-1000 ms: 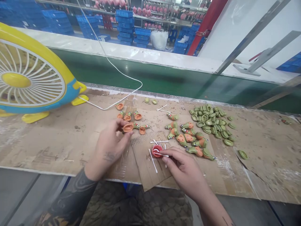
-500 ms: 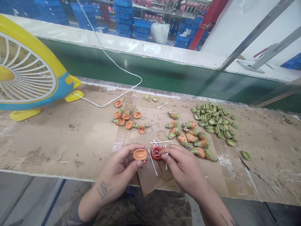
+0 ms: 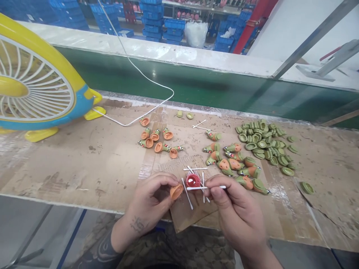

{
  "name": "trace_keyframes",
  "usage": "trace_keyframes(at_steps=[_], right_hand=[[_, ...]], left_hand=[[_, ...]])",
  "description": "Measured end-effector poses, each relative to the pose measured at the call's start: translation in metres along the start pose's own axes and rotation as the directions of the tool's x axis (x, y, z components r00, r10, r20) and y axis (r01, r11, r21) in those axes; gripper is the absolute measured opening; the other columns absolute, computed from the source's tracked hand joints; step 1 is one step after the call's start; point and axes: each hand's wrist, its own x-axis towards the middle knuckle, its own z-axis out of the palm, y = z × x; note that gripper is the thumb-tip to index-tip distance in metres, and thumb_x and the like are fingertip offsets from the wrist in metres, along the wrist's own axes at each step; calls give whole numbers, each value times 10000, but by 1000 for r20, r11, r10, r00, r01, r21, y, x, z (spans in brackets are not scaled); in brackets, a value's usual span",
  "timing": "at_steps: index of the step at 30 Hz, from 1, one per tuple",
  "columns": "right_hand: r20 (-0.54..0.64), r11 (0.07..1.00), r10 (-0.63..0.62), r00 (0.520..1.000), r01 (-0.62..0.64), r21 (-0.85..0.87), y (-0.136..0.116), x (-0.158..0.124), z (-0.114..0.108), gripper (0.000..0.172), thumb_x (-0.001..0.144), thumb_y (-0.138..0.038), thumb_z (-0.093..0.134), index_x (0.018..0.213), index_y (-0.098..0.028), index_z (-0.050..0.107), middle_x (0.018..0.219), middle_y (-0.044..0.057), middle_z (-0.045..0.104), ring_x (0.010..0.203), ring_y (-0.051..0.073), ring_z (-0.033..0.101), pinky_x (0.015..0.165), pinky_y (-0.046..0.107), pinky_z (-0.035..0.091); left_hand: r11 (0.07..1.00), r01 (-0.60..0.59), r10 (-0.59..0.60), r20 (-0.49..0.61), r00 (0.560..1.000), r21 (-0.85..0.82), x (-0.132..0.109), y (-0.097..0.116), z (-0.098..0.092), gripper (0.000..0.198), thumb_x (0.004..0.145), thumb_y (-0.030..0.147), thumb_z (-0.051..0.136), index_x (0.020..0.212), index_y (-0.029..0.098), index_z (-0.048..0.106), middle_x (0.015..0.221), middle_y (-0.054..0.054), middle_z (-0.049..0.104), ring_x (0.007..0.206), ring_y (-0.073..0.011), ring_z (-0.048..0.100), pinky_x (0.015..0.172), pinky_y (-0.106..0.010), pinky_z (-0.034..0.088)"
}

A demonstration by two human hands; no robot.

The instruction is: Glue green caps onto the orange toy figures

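A cardboard-covered table (image 3: 92,164) is stretching across the scene, and a green panel (image 3: 196,84) is running along its far side. A yellow and blue fan (image 3: 36,82) is standing at the left, well apart from the hands. Blue crates (image 3: 151,18) are standing stacked beyond the panel. A pile of green caps (image 3: 263,145) is lying at the far right, with green and orange figures (image 3: 230,164) lying between it and the jar. A further 7 figures are lying beyond the left hand, showing hollow orange ends. Loose swabs (image 3: 187,193) are lying close around the jar, crowding the gap between the hands.

The left hand (image 3: 153,201) and right hand (image 3: 238,209) are staying apart near the table's near edge. The left fingers are closing on an orange piece (image 3: 176,192), holding it just left of the jar. The right thumb and fingers are pinching a cotton swab (image 3: 198,188), pointing its tip left toward the piece.

The piece is showing a rounded, cup-like shape and is tilting. The jar (image 3: 193,180) is holding glossy red liquid. The pinched swab is looking thin and white.
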Motion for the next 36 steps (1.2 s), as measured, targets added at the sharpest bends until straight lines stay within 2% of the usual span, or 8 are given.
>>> trace_keyframes(at_steps=[9,16,19,22,26,29,33,36], right_hand=[[179,1000,14,984,-17,11,-8,4,17,157,1074,-257,519,977,-262,643,828,-30,646,775,129,622,722,257,481],[42,999,-13,999,15,-38,-2,4,7,140,1069,-239,527,1003,-275,645,826,-32,639,775,134,613,693,242,478],[8,980,-68,998,69,-187,2,12,2,154,1060,-208,529,985,-264,651,846,-22,675,782,146,627,718,259,482],[124,934,-120,985,155,-323,7,21,2,163,1051,-176,520,984,-243,653,923,-1,721,861,164,656,782,282,487],[236,905,-117,965,201,-374,12,25,5,189,1051,-155,495,967,-222,650,928,11,720,886,173,644,807,300,477],[176,939,-96,980,148,-309,11,21,3,170,1055,-181,517,976,-240,655,933,-1,715,890,166,643,802,294,475],[21,1000,-7,1000,7,-9,5,8,3,133,1066,-228,546,1057,-299,658,897,-30,675,844,142,624,747,260,483],[42,993,-3,999,-2,117,0,2,7,133,1067,-232,553,1084,-313,657,883,-33,652,854,141,618,757,258,487]], left_hand=[[988,-123,120,40,992,91,2,0,-1,178,861,88,758,968,231,756,960,-64,800,922,-203,750,837,-302,596],[983,-143,136,65,989,119,-1,-6,-3,225,881,58,722,1017,236,724,1003,-43,776,960,-174,737,867,-280,596],[984,-136,132,49,990,114,0,-7,-3,229,882,68,731,1032,242,727,1002,-37,770,963,-171,728,873,-273,590],[981,-139,134,45,990,136,0,-6,-4,242,887,95,743,1069,254,731,1015,-33,762,965,-168,718,851,-257,588],[970,-142,137,37,990,197,-1,-5,-6,279,887,120,754,1125,264,731,1045,-36,753,990,-179,707,848,-261,587],[968,-136,131,35,991,210,-2,-5,-7,303,895,128,747,1159,274,719,1075,-37,753,998,-182,708,836,-260,591],[977,-113,106,45,993,181,-3,-6,-7,323,904,131,737,1182,292,703,1096,-28,744,1006,-176,702,843,-256,586],[989,-74,67,54,996,129,-4,-8,-6,339,918,137,726,1202,319,691,1096,-14,733,1009,-169,696,851,-254,580]])
